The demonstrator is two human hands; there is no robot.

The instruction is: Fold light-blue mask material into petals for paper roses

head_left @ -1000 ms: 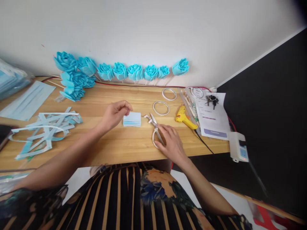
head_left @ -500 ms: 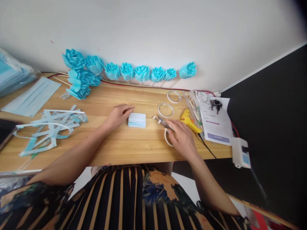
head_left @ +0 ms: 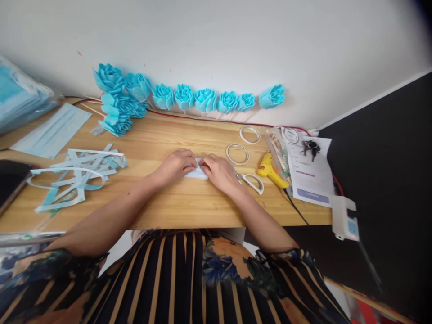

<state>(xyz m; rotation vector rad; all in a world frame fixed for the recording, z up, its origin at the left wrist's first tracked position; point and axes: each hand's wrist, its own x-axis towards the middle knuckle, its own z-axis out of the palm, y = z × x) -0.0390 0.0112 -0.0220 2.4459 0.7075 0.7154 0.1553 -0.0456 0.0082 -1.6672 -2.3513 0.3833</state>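
The right hand [head_left: 221, 173] has left the scissors [head_left: 245, 178], which lie just right of it, and joined the left hand [head_left: 177, 166] at the blue stack [head_left: 196, 174] between them, so both now attend to it; fingertips curl close, whether pinching I cannot tell.

L hand [head_left: 177, 167] & R hand [head_left: 220, 172] on lt-blue stack [head_left: 196, 175], scissors [head_left: 252, 176] just beside R hand.

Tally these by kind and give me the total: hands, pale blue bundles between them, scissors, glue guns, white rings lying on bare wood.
Hands: 2, left hand and right hand
Pale blue bundle: 1
Scissors: 1
Yellow glue gun: 1
White rings on bare wood: 2
Total: 7
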